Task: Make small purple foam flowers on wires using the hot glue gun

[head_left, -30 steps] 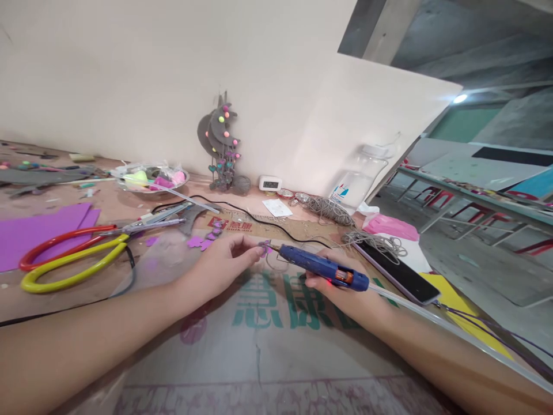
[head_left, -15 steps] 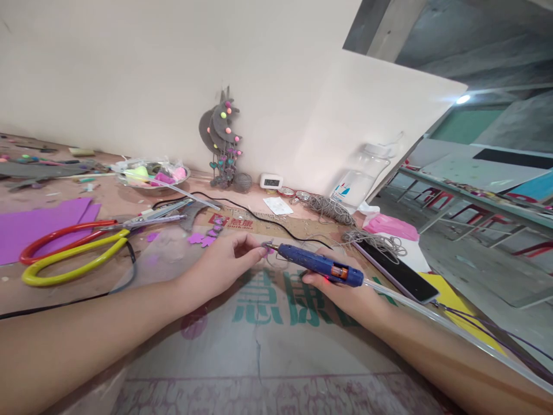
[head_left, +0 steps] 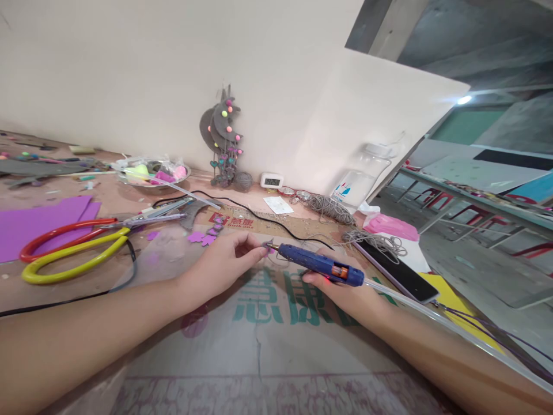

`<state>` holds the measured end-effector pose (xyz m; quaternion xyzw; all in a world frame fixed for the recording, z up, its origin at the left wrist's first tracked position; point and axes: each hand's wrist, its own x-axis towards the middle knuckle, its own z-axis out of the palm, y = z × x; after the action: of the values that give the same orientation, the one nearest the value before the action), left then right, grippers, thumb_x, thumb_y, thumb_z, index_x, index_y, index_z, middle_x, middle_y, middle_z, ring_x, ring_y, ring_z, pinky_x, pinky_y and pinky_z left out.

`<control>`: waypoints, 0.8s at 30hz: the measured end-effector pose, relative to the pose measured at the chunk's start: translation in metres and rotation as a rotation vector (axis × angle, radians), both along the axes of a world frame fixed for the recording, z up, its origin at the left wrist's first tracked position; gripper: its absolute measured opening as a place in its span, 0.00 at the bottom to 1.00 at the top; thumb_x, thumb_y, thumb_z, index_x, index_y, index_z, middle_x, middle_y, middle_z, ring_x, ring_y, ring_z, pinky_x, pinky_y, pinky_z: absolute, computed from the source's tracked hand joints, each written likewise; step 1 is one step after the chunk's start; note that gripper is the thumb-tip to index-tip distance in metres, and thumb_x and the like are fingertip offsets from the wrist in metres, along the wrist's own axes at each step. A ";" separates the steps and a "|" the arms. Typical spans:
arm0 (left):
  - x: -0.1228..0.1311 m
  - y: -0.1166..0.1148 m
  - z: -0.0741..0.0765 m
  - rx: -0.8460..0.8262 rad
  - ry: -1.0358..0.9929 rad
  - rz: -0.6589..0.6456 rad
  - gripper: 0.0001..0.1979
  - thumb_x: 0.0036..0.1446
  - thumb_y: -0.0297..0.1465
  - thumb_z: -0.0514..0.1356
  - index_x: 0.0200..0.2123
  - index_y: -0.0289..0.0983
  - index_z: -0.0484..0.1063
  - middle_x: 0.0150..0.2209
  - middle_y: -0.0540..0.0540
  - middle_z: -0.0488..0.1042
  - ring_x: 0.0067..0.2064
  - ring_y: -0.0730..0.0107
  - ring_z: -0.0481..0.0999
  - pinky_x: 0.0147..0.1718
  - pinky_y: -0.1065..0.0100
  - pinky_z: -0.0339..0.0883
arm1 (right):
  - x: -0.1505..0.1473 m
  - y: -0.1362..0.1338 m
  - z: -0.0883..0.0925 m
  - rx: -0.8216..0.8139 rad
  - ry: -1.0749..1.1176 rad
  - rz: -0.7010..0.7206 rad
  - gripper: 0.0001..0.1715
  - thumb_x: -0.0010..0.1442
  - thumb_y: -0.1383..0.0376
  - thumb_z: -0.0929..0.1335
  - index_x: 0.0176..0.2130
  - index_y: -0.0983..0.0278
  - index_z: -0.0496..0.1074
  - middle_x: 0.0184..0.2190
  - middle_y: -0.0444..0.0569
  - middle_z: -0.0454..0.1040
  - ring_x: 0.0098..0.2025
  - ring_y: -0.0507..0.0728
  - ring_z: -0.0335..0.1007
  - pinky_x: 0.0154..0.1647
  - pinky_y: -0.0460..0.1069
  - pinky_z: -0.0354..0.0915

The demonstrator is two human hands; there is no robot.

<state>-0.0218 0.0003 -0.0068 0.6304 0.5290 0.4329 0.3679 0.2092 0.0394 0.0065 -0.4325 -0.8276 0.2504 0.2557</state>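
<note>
My right hand point(head_left: 341, 288) is closed round a blue hot glue gun point(head_left: 319, 264), with a long clear glue stick point(head_left: 415, 297) running out of its back end. The gun's metal tip touches or nearly touches a small grey and purple felt piece point(head_left: 270, 248). That piece is pinched between the thumb and fingers of my left hand point(head_left: 235, 259); its exact shape is mostly hidden. Purple flower-shaped cutouts point(head_left: 203, 237) and small grey ones lie just left of that hand. Under both hands is a printed cardboard sheet point(head_left: 276, 346).
Red and yellow handled scissors point(head_left: 78, 253) lie at left beside purple felt sheets point(head_left: 47, 222). Behind are a bowl of pompoms point(head_left: 151, 176), a grey moon ornament point(head_left: 222, 132), a small clock point(head_left: 272, 181) and a bottle point(head_left: 358, 178). Grey yarn point(head_left: 330, 208) and a phone point(head_left: 397, 271) sit at right.
Both hands, the glue gun and the felt piece stay almost exactly in place. Only the camera view has shifted very slightly.
</note>
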 end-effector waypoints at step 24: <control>0.002 -0.001 0.005 -0.056 -0.039 0.020 0.10 0.54 0.37 0.56 0.27 0.36 0.67 0.24 0.53 0.66 0.25 0.75 0.64 0.25 0.73 0.57 | -0.002 0.000 0.002 0.009 -0.001 0.020 0.18 0.52 0.52 0.68 0.25 0.62 0.64 0.21 0.42 0.65 0.25 0.52 0.61 0.26 0.47 0.57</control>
<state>-0.0199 -0.0010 -0.0022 0.6058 0.5399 0.4341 0.3912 0.2075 0.0392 0.0081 -0.4230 -0.8331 0.2490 0.2549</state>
